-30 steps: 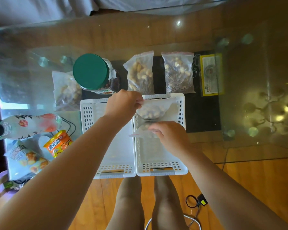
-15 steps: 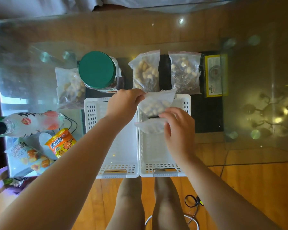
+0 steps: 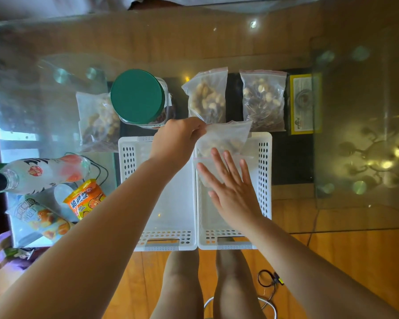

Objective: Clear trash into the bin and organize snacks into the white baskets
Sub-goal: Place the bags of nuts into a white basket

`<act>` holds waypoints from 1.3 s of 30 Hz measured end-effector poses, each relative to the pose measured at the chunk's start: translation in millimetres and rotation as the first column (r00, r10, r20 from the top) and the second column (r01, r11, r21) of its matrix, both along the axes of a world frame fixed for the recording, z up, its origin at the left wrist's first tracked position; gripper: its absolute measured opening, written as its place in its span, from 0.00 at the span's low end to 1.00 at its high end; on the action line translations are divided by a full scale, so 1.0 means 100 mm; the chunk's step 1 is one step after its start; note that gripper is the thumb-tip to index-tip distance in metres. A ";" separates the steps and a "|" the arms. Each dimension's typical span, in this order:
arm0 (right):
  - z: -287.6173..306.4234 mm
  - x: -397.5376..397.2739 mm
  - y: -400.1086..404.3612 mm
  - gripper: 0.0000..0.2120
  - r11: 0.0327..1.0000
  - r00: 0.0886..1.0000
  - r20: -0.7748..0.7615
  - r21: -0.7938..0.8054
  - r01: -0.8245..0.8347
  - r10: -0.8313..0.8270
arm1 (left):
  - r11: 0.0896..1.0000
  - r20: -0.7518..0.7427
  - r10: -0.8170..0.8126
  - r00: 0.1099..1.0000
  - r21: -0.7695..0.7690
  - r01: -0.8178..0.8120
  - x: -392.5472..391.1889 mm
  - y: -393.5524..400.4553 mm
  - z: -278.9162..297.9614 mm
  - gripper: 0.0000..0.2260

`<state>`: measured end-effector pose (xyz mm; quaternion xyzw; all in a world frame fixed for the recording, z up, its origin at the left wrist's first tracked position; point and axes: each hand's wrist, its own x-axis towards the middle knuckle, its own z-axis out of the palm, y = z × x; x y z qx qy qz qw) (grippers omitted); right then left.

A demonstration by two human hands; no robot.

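At the left end of the glass bench (image 3: 217, 42) lay a bottle (image 3: 39, 173) on its side, with an orange snack packet (image 3: 85, 199) and a pale snack bag (image 3: 39, 217) nearer the person. Farther along sat a zip bag of nuts (image 3: 97, 123) and a green-lidded jar (image 3: 138, 97). Two white baskets stood side by side, the left basket (image 3: 171, 203) bare inside. Above the right basket (image 3: 263, 171), the left hand (image 3: 175, 139) pinched the top corner of a clear nut bag (image 3: 226, 139) with curled fingers, while the right hand (image 3: 233, 189) lay flat against its lower part, fingers (image 3: 217, 157) straight and spread. Behind stood two more zip bags (image 3: 207, 95), (image 3: 263, 100) and a yellow box (image 3: 304, 104).
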<state>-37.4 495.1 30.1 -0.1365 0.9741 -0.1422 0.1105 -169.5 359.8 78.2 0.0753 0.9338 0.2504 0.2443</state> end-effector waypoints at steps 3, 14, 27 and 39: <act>-0.13 -0.17 0.06 0.34 0.999 0.999 0.025 0.037 -0.036 0.035 | 0.999 -0.020 0.041 0.999 0.001 -0.041 -0.03 0.01 -0.01 0.10; -0.03 -0.35 0.21 0.27 0.983 1.000 0.023 -0.185 0.019 -0.015 | 0.995 -0.046 0.082 0.996 0.069 -0.079 -0.20 0.16 -0.01 0.11; -0.27 -2.03 1.08 0.27 0.912 0.923 0.150 -0.164 0.376 -0.354 | 0.992 0.117 0.042 0.992 -0.119 -0.028 -1.18 0.50 -0.59 0.26; -0.25 -2.14 1.15 0.15 0.923 0.924 0.023 0.044 0.381 -0.382 | 0.956 0.097 -0.092 0.991 -0.269 0.116 -1.29 0.40 -0.60 0.11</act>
